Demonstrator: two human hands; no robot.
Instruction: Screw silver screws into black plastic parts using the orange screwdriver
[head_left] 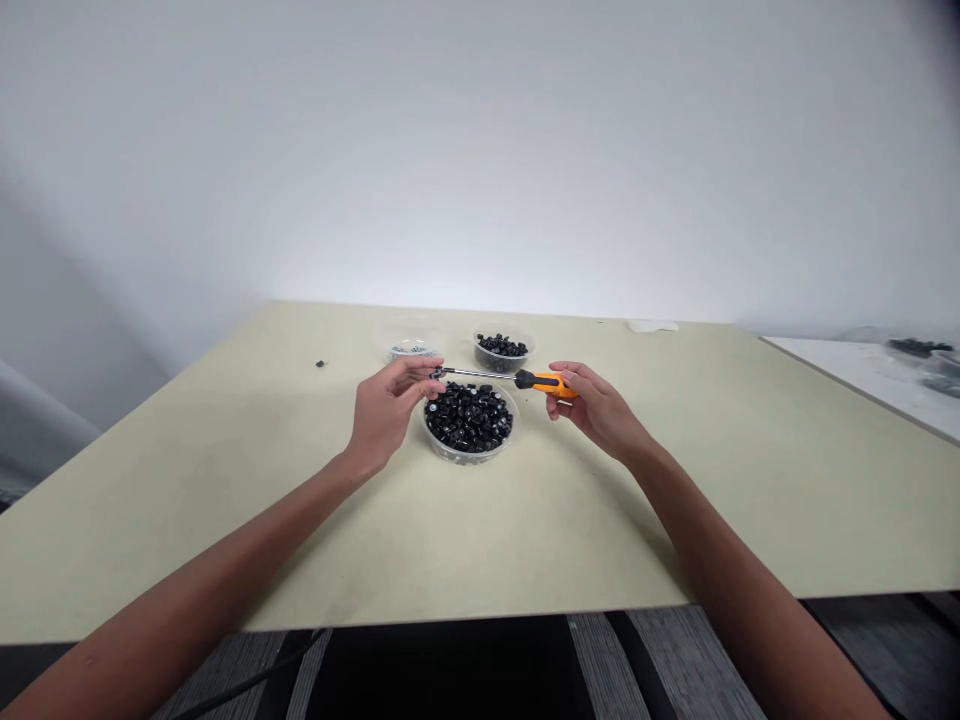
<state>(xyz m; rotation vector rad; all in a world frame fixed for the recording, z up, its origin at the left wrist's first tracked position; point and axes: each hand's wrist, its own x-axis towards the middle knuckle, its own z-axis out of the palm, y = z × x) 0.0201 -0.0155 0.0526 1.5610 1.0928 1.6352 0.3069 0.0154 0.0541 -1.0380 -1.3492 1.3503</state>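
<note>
My right hand (589, 405) is closed round the orange and black handle of a screwdriver (551, 384). Its metal shaft points left, about level, with the tip at a small black part (436, 373). That part is pinched between the thumb and fingers of my left hand (390, 405); its shape is mostly hidden. Directly below the shaft, a clear round bowl (465, 458) is heaped with small black parts (471, 415), some showing bits of metal.
Behind stand a second clear bowl (504, 365) of small black pieces and a clear container (411, 345) of small silvery pieces. One black piece (320, 364) lies at left on the table (225, 480). A white item (652, 326) rests by the wall. Bagged black items (919, 348) lie far right.
</note>
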